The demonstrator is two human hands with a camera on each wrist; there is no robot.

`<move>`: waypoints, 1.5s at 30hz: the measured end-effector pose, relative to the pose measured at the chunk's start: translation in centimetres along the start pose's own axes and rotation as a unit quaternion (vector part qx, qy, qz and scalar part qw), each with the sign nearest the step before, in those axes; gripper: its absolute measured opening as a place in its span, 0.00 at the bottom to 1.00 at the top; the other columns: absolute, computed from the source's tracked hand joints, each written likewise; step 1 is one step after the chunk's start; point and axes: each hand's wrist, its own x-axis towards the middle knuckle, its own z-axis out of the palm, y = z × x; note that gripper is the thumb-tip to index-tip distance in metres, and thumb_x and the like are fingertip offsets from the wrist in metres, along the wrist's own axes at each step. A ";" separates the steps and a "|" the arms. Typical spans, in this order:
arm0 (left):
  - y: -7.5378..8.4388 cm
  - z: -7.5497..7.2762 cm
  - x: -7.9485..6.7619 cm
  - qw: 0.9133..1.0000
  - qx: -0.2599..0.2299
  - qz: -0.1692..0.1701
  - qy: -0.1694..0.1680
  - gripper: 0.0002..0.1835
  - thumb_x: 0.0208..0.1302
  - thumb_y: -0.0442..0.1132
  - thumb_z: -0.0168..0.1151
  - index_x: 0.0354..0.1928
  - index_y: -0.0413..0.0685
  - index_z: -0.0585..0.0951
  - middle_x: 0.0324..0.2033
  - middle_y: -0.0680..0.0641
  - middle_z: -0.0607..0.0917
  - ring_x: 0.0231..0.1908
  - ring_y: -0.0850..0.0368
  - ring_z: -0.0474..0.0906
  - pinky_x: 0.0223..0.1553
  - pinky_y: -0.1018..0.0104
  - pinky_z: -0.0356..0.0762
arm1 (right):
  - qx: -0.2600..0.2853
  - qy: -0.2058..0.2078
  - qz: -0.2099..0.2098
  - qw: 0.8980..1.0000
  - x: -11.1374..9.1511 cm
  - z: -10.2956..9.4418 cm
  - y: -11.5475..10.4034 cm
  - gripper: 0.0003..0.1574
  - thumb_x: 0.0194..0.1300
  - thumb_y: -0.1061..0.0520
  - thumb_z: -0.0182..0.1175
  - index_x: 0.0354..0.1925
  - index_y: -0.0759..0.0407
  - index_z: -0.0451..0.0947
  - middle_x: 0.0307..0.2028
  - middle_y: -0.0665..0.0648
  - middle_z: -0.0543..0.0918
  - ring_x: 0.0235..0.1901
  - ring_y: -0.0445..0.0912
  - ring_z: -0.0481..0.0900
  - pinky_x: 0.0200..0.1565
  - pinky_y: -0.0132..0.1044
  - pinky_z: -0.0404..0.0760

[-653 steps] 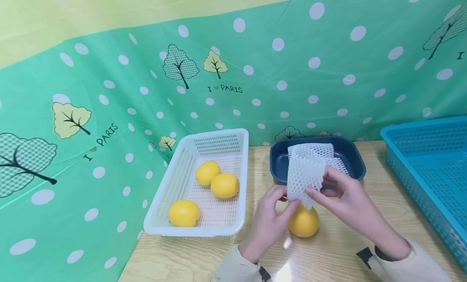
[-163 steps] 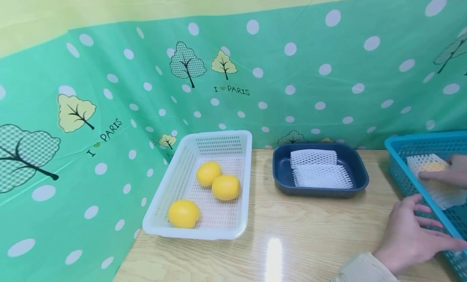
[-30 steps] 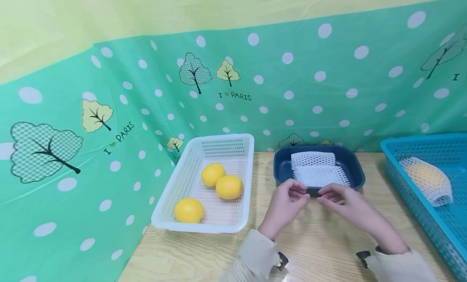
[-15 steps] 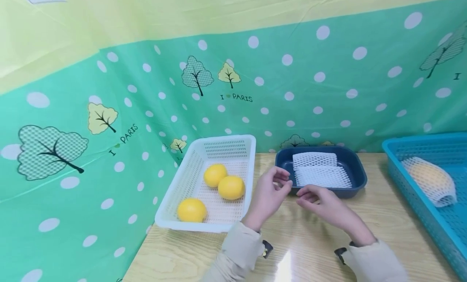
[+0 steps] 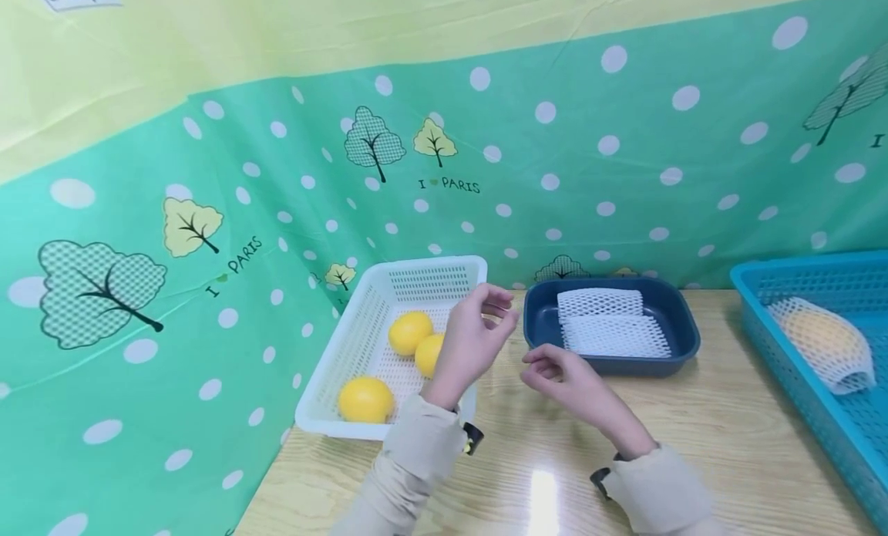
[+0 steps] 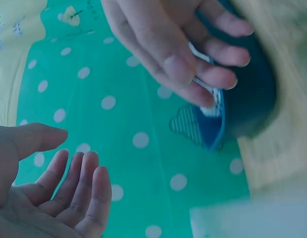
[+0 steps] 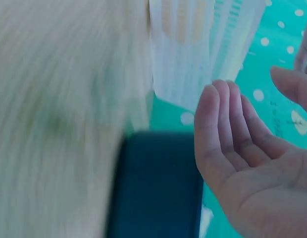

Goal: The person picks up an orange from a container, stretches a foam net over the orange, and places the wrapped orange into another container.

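My left hand (image 5: 475, 339) hovers over the right rim of the white basket (image 5: 319, 382), fingers loosely bent and holding nothing. Several rounded yellow fruits lie in that basket, one yellow fruit (image 5: 365, 399) near its front; my left hand partly covers another. My right hand (image 5: 572, 385) is in the air just in front of the navy tray (image 5: 683, 339), fingers relaxed, nothing in them. White foam net sleeves (image 5: 613, 335) lie flat in the tray. In the left wrist view, my left hand (image 6: 59, 198) shows a bare palm; the right wrist view shows my right hand (image 7: 252, 168) with nothing in it.
A large blue basket (image 5: 798, 366) stands at the right, holding a yellow fruit in a white foam net (image 5: 825, 343). A green dotted curtain (image 5: 472, 235) hangs behind the wooden table (image 5: 714, 412).
Earlier, my hands fitted a net sleeve over a fruit; a netted fruit now lies in the blue basket. In the last second both hands have moved left from the navy tray, the left reaching the white basket.
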 end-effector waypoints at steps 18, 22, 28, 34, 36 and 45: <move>-3.6 -5.7 2.5 0.990 0.126 -0.057 -0.025 0.13 0.66 0.39 0.65 0.50 0.43 0.79 0.48 0.44 0.83 0.49 0.49 0.81 0.49 0.58 0.82 | 0.149 0.007 0.048 0.988 1.9 5.0 0.1 0.35 0.66 0.51 0.66 0.63 0.67 0.67 0.57 0.66 0.76 0.53 0.53 0.79 0.46 0.42 0.85; -4.6 -6.3 2.7 0.979 0.170 -0.085 -0.071 0.18 0.64 0.42 0.67 0.53 0.43 0.78 0.50 0.44 0.82 0.52 0.46 0.79 0.52 0.55 0.80 | 0.140 0.007 0.050 0.989 2.0 5.7 0.1 0.39 0.64 0.47 0.67 0.65 0.66 0.67 0.58 0.64 0.76 0.55 0.53 0.78 0.49 0.42 0.83; -6.0 -6.4 2.8 0.957 0.213 -0.129 -0.151 0.28 0.58 0.42 0.73 0.58 0.39 0.77 0.56 0.40 0.80 0.57 0.42 0.76 0.59 0.49 0.76 | 0.148 -0.002 0.055 0.987 2.3 6.4 0.2 0.41 0.63 0.45 0.68 0.66 0.61 0.66 0.59 0.60 0.76 0.57 0.53 0.77 0.52 0.44 0.81; -7.2 -6.2 3.0 0.923 0.261 -0.177 -0.221 0.38 0.50 0.41 0.78 0.64 0.42 0.74 0.64 0.40 0.76 0.63 0.42 0.73 0.63 0.46 0.72 | 0.175 0.005 0.050 0.983 2.5 6.9 0.1 0.38 0.63 0.48 0.68 0.66 0.59 0.67 0.61 0.60 0.75 0.60 0.56 0.75 0.56 0.49 0.80; -7.6 -6.1 3.1 0.913 0.275 -0.183 -0.239 0.40 0.49 0.41 0.79 0.65 0.43 0.74 0.65 0.40 0.75 0.64 0.42 0.72 0.64 0.46 0.71 | 0.185 0.005 0.048 0.982 2.6 7.1 -0.1 0.38 0.64 0.50 0.67 0.67 0.60 0.67 0.62 0.60 0.75 0.60 0.57 0.75 0.57 0.49 0.79; -8.9 -5.8 3.0 0.897 0.296 -0.191 -0.267 0.42 0.46 0.40 0.81 0.66 0.44 0.73 0.63 0.42 0.77 0.61 0.44 0.74 0.62 0.48 0.73 | 0.205 0.017 0.037 0.978 2.5 7.8 -0.1 0.35 0.65 0.55 0.65 0.67 0.62 0.68 0.61 0.62 0.76 0.60 0.56 0.75 0.58 0.47 0.79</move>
